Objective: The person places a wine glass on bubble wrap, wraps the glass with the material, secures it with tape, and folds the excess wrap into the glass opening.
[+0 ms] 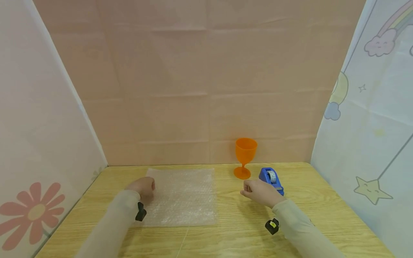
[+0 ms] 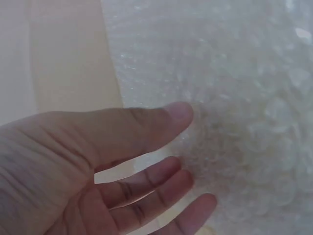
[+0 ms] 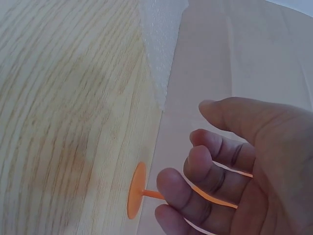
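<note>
A sheet of clear bubble wrap (image 1: 185, 197) lies flat on the wooden table. Over its left edge hovers my left hand (image 1: 144, 186); in the left wrist view the thumb (image 2: 142, 128) and fingers are loosely bent and apart, with nothing held. Whether the fingertips touch the wrap is hard to tell. My right hand (image 1: 260, 191) is above the table, right of the wrap, its fingers (image 3: 198, 166) loosely curled around nothing. Just beyond it, an orange plastic goblet (image 1: 246, 150) stands upright. A blue tape dispenser (image 1: 265, 175) is partly hidden behind the right hand.
The wooden table (image 1: 226, 240) ends against a pinkish cloth backdrop (image 1: 180, 107) close behind the goblet and wrap. Printed cloth walls rise on both sides, the left one (image 1: 35, 143) with a flower, the right one (image 1: 371, 143) with stars and clouds.
</note>
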`<state>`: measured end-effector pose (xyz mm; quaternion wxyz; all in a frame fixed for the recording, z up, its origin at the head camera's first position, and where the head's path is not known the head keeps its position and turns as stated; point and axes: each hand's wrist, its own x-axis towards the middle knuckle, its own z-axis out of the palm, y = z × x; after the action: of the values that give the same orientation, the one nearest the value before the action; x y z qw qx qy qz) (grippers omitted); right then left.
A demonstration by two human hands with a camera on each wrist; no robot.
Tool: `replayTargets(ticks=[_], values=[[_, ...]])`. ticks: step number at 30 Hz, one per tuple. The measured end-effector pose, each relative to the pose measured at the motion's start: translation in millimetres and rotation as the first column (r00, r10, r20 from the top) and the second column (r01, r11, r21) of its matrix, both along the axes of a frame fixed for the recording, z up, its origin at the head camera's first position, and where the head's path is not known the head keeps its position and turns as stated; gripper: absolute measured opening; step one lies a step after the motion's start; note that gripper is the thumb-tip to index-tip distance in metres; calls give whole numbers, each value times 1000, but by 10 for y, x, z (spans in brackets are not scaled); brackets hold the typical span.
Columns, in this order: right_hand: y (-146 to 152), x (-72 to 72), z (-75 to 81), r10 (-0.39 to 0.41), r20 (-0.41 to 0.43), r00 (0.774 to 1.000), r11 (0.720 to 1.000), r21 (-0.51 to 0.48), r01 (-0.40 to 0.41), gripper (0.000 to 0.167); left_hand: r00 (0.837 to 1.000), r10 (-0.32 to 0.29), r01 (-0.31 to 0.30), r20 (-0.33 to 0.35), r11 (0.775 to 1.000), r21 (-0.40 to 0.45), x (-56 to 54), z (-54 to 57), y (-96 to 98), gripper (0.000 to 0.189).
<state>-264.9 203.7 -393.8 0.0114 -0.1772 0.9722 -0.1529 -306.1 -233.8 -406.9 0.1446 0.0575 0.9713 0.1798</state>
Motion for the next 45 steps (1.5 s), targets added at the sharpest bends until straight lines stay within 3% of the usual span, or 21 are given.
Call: replayTargets(ticks=[10,17,21,25,30,35,39,42,45], values=[[7,-11,-2,-10,20,1000,1000,-16,10,22,1000,-9,9,-9,1000,-11,9,-65,-12,25],[0,-87,-24,-8,35,999,999,-34,9,22,1000,18,-18,18,1000,23,19,-112,-56,25],[5,-225,-2,-51,92,994,990,-126,62,21,999,32,-33,36,998,45,35,-113,-59,24],[21,-416,-7,-118,180,977,952,-259,162,18,998,48,-50,48,997,55,38,-111,-58,23],[21,-685,-116,-265,260,929,873,-345,345,26,998,43,-45,42,998,48,15,-98,-55,25],[5,-907,-280,-399,321,859,726,-462,509,21,998,17,-21,54,997,71,-7,-79,-63,28],[-33,-1030,-437,-467,338,817,606,-551,574,31,997,20,-27,80,995,99,-14,-92,-76,30],[-57,-1093,-544,-486,372,791,515,-609,603,40,995,31,-41,91,993,107,-7,-99,-73,30],[-72,-1132,-600,-488,406,772,420,-667,616,38,994,44,-56,104,992,110,11,-104,-57,29]])
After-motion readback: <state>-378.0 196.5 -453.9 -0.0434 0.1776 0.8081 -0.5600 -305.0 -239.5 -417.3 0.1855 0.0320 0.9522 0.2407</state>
